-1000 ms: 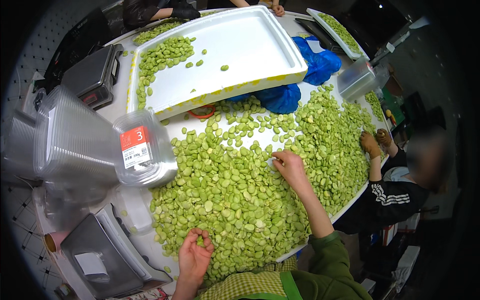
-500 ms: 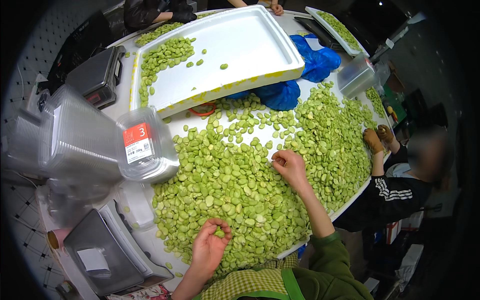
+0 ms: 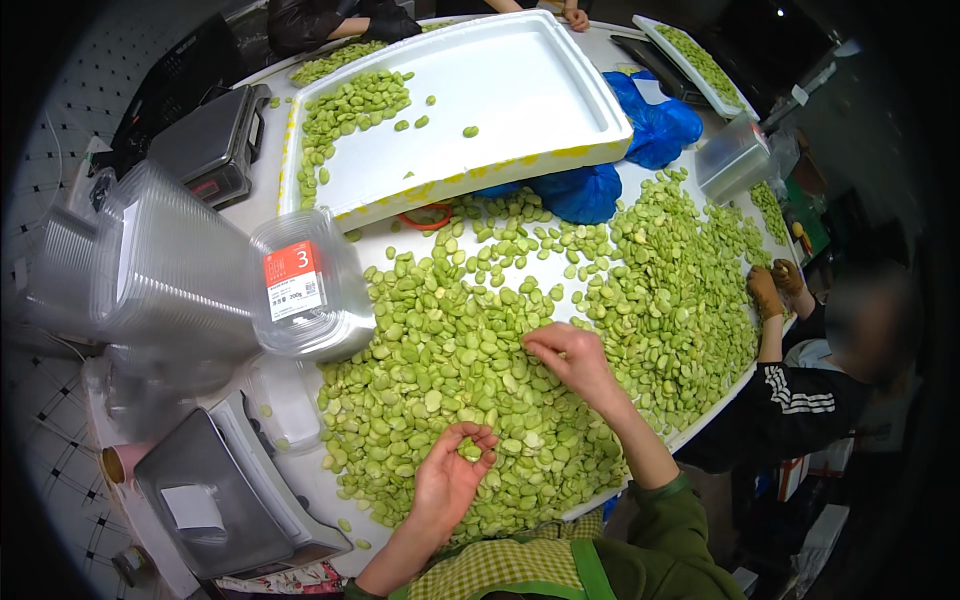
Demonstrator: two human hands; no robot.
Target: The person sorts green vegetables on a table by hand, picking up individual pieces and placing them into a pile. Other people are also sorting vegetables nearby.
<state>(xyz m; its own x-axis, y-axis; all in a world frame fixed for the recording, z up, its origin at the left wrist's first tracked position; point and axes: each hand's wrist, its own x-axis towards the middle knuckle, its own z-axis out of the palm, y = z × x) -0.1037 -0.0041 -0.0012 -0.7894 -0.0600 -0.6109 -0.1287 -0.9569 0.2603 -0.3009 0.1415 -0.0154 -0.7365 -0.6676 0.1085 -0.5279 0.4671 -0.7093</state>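
Note:
A wide heap of shelled green broad beans covers the table before me. Low over its near part, my left hand is turned palm up, its fingers curled round a few broad beans. Farther off and to the right, my right hand hovers palm down above the heap, thumb and fingertips pinched together. Whatever might be between those fingertips is too small to make out.
A white foam tray with some beans stands beyond the heap, blue plastic bags beside it. Stacked clear tubs, a lidded labelled tub and scales are at left. A co-worker's gloved hands work at right.
My right hand has moved left and nearer, closer to my left hand. The left hand has shifted slightly right and forward, still holding beans. The whole view has shifted a little.

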